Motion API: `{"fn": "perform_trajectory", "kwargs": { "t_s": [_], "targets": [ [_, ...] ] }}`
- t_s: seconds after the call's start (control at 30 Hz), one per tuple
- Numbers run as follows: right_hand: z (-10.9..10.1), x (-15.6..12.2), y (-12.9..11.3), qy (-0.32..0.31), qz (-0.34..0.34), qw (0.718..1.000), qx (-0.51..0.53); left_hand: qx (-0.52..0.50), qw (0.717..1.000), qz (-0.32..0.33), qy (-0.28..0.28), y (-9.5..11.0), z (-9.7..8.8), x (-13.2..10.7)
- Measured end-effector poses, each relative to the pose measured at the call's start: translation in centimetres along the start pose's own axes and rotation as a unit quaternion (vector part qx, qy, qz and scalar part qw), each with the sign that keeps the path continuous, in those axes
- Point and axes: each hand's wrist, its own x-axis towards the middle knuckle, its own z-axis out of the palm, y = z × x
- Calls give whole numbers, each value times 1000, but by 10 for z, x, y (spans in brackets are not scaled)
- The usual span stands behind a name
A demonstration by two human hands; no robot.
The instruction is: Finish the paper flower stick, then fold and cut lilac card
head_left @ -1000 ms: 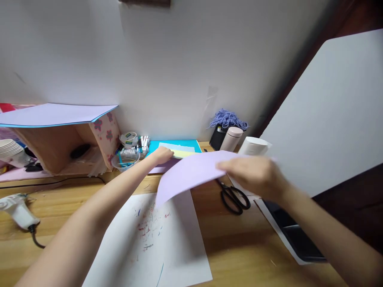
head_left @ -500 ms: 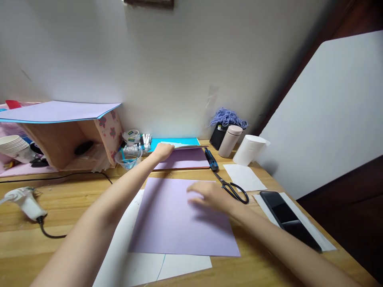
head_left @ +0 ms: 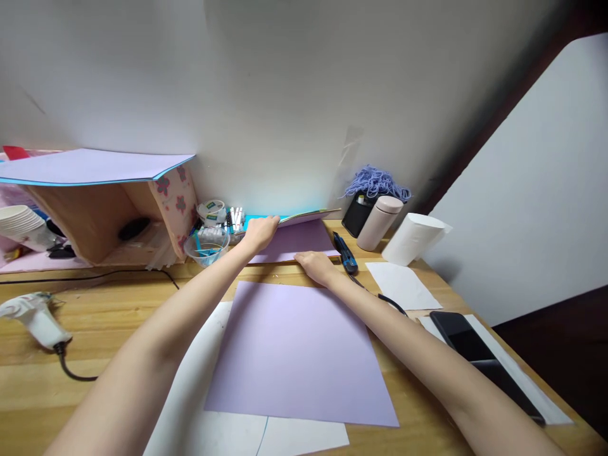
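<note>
A lilac paper sheet (head_left: 294, 348) lies flat on the wooden desk (head_left: 118, 316), partly over a white scribbled sheet (head_left: 199, 405). At the back by the wall sits a stack of coloured paper (head_left: 299, 239), lilac on top of the lower part. My left hand (head_left: 260, 232) grips the stack's upper sheets, blue among them, and holds them lifted at their left edge. My right hand (head_left: 317, 265) rests at the near edge of the stack's lilac sheet, fingers curled on it.
A blue utility knife (head_left: 346, 252), scissors (head_left: 389, 301), a beige flask (head_left: 379, 223), a paper roll (head_left: 412, 238), purple yarn (head_left: 377, 183) and a phone (head_left: 475, 348) are to the right. Left are a glue gun (head_left: 31, 316), cardboard box (head_left: 95, 221), cups and markers (head_left: 228, 221).
My right hand laid the lilac sheet flat on the desk, let go of it, and moved back to the paper stack. My left hand raised the stack's upper sheets.
</note>
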Motion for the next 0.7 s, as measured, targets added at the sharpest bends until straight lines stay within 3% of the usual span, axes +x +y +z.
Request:
{"fn": "perform_trajectory", "kwargs": {
  "t_s": [0.13,0.27,0.4,0.5,0.6,0.7],
  "targets": [
    [4,10,1,0,8,1000,-11,-4,1000,3,-3,0,1,0],
    [7,9,1,8,8,1000,-8,-11,999,30,-25,9,13,-10],
    [4,-4,-4,32,27,999,11,-19,997,58,-57,20,27,-26],
    [-7,-16,-7,64,28,997,40,-21,997,60,-41,26,24,-49],
    [-12,-54,-8,195,2,967,161,-53,996,65,-10,28,11,-91],
    [15,-152,-27,277,-24,916,291,-106,994,-19,-19,29,0,-148]
  ]
}}
